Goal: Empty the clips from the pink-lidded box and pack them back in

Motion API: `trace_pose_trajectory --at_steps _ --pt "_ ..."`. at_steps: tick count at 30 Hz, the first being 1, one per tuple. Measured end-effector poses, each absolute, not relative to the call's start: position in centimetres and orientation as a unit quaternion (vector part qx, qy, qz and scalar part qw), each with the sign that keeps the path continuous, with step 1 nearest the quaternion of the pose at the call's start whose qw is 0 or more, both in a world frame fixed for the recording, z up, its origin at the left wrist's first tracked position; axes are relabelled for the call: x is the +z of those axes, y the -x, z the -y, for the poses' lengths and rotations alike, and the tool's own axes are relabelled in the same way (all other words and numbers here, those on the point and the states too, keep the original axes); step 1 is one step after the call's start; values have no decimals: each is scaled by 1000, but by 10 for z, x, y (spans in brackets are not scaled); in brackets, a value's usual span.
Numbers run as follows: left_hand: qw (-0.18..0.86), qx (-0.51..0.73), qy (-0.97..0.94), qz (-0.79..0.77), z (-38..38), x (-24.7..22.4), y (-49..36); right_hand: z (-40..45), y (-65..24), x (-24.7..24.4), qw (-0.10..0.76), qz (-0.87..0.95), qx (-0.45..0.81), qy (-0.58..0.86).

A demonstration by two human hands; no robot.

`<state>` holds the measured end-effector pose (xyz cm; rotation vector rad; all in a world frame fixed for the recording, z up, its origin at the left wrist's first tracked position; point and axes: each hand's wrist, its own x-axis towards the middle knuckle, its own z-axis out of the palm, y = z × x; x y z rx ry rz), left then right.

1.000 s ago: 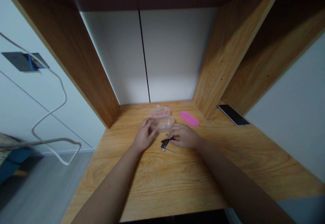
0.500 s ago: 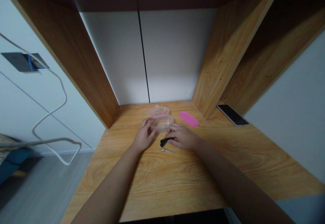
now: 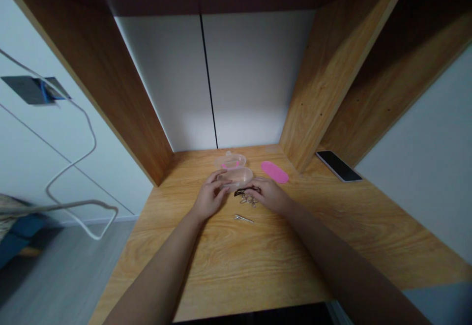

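L hand [image 3: 211,195]: fingers at front rim of clear plastic box [image 3: 239,176], lid hinged open behind it, pink marks inside. R hand [image 3: 269,196]: fingertips on black fob [image 3: 243,192], metal rings [image 3: 248,200] hanging below; fob betw. hands, just in front of box. Hands apart, neither on the other's item. Silver key-like piece [image 3: 243,218] lies alone nr front of both hands.

Surface: oak-look desk [image 3: 236,271]. Pink oval pad [image 3: 275,172] right of box; black smartphone [image 3: 338,166] far right. Wood shelf panels [image 3: 334,69] flank white back panel [image 3: 165,84]. Left: white cable [image 3: 70,167], wall plate [image 3: 31,90], grey floor [image 3: 62,276].

Vs. earlier frame: fob now higher, nearer box, well apart from silver piece; R hand shifted up w/ it.
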<state>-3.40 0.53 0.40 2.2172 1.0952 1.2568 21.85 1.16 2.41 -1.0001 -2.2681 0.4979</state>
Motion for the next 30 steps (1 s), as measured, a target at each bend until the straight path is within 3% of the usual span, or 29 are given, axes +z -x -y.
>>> trace_pose_trajectory --at_steps 5,13,30 --pt "211 449 -783 -374 -3 8 32 -15 -213 14 340 780 261 456" --pt "216 457 -779 -370 -1 12 31 -14 -203 11 383 721 345 463" --pt "205 462 -771 -388 -4 4 28 -7 -201 24 340 798 278 412"
